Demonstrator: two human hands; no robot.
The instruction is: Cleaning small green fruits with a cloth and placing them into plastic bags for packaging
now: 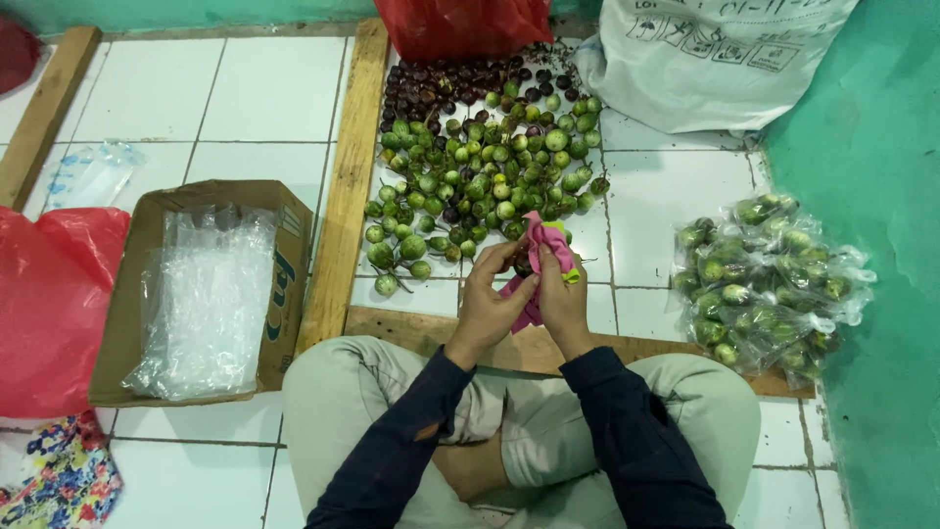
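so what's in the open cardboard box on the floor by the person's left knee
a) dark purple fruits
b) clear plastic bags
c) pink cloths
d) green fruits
b, the cardboard box holds a heap of clear plastic bags; the loose green fruits and dark purple fruits lie on the tiles inside the wooden frame, and the pink cloth is between the left hand and right hand.

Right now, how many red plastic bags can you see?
3: one red bag at the left by the box, one at the top above the fruit, one barely showing top left.
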